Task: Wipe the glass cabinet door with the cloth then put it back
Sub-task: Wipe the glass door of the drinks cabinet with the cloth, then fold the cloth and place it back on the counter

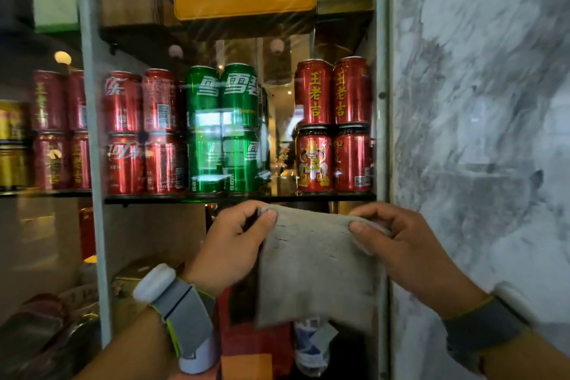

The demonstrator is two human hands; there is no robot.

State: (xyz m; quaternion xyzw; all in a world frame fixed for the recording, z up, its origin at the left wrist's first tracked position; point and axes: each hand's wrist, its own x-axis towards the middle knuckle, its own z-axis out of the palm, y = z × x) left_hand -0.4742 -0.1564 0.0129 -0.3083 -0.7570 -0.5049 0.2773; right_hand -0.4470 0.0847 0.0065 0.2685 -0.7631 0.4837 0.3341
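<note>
A person stood close to a glass cabinet door (234, 120), holding a grey cloth (317, 268) up in front of its lower part with both hands. The left hand (234, 244) pinched the cloth's top left corner between thumb and fingers; the right hand (404, 247) pinched the top right corner the same way, so each grip was closed on the fabric. The cloth hung down flat between and below the two grips, spread open like a small sheet. Whether it touched the glass could not be told.

Judging by this, the wiping looked to be at an early or in-between stage: the cloth was being spread or readied, not pressed flat against the pane. The glass above the grips showed faint streaks and reflections, so how much had been cleaned was unclear. Wiping and returning the cloth appeared to remain.

Both forearms rose from the bottom of the view, wrists bent slightly inward, each wearing a grey wrist strap (185, 315). Above the grips, behind the glass, a shelf (216, 199) carried stacked red cans (333, 123) and green cans (225, 129). To the right of the right grip stood a marble wall panel (481, 102).
</note>
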